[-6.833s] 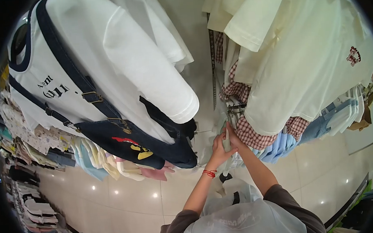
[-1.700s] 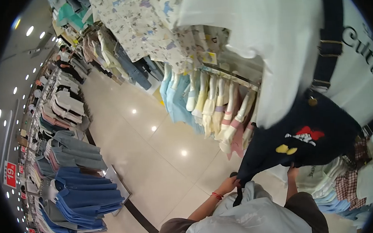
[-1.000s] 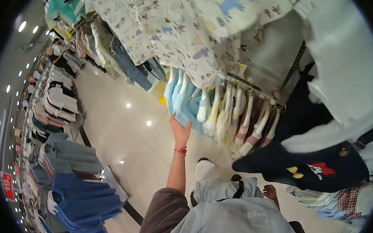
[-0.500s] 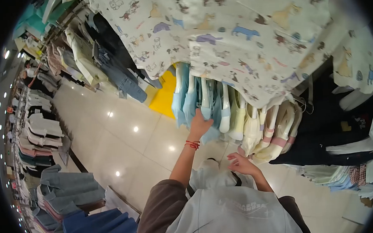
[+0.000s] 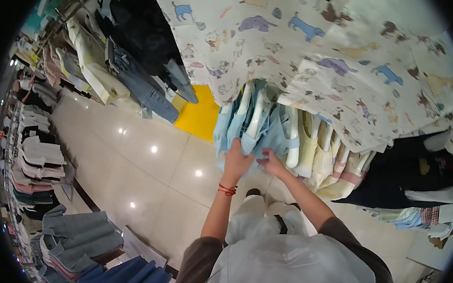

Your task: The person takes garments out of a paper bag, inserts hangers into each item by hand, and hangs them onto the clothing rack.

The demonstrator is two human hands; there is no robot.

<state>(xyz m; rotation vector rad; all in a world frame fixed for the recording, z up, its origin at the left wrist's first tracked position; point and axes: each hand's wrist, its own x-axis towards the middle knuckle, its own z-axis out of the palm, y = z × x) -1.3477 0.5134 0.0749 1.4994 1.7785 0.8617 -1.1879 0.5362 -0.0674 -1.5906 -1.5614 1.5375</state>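
Light blue garments (image 5: pixel 272 133) hang close together on white hangers (image 5: pixel 260 114), under the hem of a white cloth printed with dogs (image 5: pixel 304 59). My left hand (image 5: pixel 237 160), with red strings at the wrist, is closed on the lower part of one light blue garment, just below its hanger. Right beside it, my right hand (image 5: pixel 273 163) reaches in at the same garments. Its thumb and fingers are apart at the edge of the blue cloth; whether they touch it is hard to see.
Yellow and cream garments (image 5: pixel 325 156) hang to the right of the blue ones, then dark clothes (image 5: pixel 394 167). A yellow panel (image 5: pixel 200 114) and jeans (image 5: pixel 148 89) are at the left. Grey shirts (image 5: pixel 79 233) and blue clothes (image 5: pixel 123 282) stand lower left on the tiled floor (image 5: pixel 151 182).
My right hand has moved up and left, from in front of my body to the blue garments beside my left hand. The left hand keeps its hold. The view has shifted somewhat.
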